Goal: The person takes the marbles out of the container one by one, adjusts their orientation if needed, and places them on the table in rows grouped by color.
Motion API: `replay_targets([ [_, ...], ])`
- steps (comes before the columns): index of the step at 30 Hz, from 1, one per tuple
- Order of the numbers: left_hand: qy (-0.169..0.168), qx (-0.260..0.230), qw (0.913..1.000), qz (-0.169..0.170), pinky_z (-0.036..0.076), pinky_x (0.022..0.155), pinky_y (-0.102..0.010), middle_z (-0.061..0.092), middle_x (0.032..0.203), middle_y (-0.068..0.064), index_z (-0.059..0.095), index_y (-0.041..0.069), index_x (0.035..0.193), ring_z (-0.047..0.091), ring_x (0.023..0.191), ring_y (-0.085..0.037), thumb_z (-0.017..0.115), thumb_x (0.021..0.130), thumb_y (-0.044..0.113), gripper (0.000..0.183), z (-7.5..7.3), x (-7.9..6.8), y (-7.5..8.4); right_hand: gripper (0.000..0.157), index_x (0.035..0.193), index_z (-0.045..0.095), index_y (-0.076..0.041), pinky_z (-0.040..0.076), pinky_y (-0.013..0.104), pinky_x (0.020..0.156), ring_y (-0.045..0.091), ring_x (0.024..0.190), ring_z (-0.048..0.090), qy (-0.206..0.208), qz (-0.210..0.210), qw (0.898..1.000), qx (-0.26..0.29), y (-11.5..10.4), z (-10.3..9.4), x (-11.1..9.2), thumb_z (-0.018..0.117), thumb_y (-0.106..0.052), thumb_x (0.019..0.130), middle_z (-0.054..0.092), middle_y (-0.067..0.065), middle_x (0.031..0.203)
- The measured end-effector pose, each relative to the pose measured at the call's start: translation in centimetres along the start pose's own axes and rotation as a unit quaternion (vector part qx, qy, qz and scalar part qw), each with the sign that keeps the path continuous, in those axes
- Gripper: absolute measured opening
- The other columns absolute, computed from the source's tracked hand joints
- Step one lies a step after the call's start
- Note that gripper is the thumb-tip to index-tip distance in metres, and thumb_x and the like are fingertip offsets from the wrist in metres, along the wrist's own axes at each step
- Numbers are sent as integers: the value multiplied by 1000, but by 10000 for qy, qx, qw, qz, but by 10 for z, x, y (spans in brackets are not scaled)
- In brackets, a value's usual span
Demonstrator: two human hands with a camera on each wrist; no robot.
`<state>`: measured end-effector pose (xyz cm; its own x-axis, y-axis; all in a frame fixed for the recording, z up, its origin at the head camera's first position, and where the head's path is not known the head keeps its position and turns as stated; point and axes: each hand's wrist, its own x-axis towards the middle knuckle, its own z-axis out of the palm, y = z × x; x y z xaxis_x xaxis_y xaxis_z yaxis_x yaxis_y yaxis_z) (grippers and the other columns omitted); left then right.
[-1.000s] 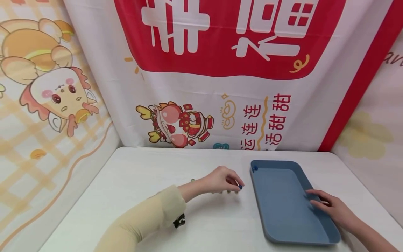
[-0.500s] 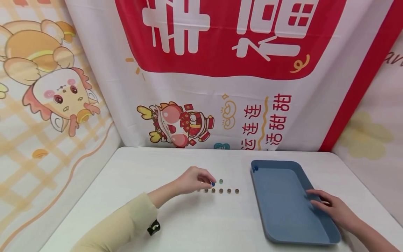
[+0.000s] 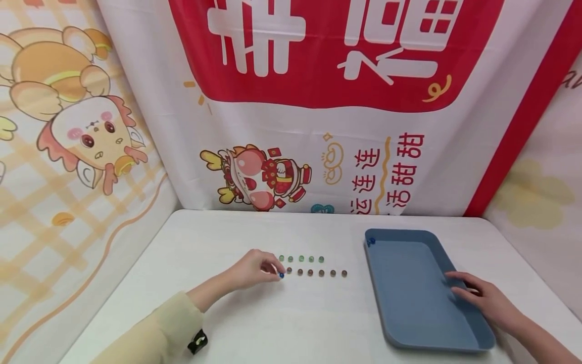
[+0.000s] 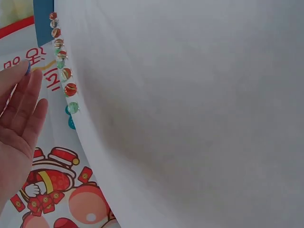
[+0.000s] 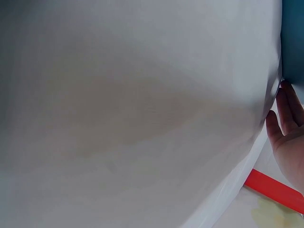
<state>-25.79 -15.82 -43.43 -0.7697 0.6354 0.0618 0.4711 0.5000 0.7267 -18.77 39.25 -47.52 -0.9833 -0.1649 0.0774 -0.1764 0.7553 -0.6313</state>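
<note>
Between thumb and fingertips, my left hand (image 3: 254, 270) pinches a blue marble (image 3: 281, 275) at the left end of two marble rows. A row of green marbles (image 3: 301, 258) lies behind a row of brownish marbles (image 3: 310, 272). In the left wrist view, my hand (image 4: 21, 114) holds the marble near the rows, where blue marbles (image 4: 71, 122) also show; in the head view the hand may cover these. My right hand (image 3: 484, 298) rests at the right rim of a blue tray (image 3: 414, 288), fingers extended over it. The right wrist view shows its loosely straight fingers (image 5: 287, 111) beside the tray.
Small blue marbles (image 3: 371, 241) sit in the tray's far left corner. A white table (image 3: 291, 323) carries everything. Behind it hangs a red and white printed cloth (image 3: 282, 121), with a cartoon-patterned cloth (image 3: 82, 151) at the left side.
My left hand has moved left, away from the tray to the rows' left end, still pinching the blue marble. The marble rows have come into sight. My right hand stays at the tray.
</note>
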Motion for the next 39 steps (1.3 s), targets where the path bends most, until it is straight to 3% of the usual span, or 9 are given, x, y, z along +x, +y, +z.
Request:
replay_targets([
  [12, -193, 408, 9983, -379, 52, 68, -24, 69, 87, 10, 76, 16, 89, 63, 74, -7, 78, 82, 9, 11, 5, -1, -22, 41, 127, 59, 1, 48, 16, 75, -18, 100, 43, 28, -44, 10000, -18, -2, -3, 1, 66, -23, 94, 58, 24, 126],
  [17, -226, 722, 9963, -417, 51, 68, -24, 68, 83, 14, 76, 20, 88, 61, 72, -3, 79, 81, 11, 12, 6, 2, -25, 39, 125, 60, 0, 48, 15, 75, -18, 100, 44, 138, -172, 9998, -26, 0, -3, 2, 67, -22, 93, 60, 17, 122],
  [28, -268, 1067, 9930, -427, 48, 73, -26, 65, 83, 18, 75, 25, 87, 59, 73, -2, 80, 81, 15, 13, 8, 4, -25, 40, 126, 60, 0, 47, 15, 75, -17, 100, 45, 76, -123, 9999, 3, 0, -2, 2, 67, -22, 93, 58, 23, 124],
  [34, -280, 936, 9937, -543, 49, 74, -28, 67, 91, 15, 74, 25, 89, 59, 75, -3, 79, 82, 15, 13, 5, 2, -20, 41, 126, 60, 0, 48, 16, 75, -18, 101, 44, 69, -110, 9999, 52, 0, -1, 2, 67, -22, 93, 59, 21, 123],
  [39, -246, 757, 9961, -379, 50, 78, -30, 68, 96, 13, 75, 21, 95, 60, 79, -4, 75, 86, 15, 10, 0, 3, -16, 41, 126, 60, 1, 48, 16, 75, -19, 100, 43, 45, -59, 10000, 25, -1, -1, 1, 67, -23, 93, 58, 23, 124],
])
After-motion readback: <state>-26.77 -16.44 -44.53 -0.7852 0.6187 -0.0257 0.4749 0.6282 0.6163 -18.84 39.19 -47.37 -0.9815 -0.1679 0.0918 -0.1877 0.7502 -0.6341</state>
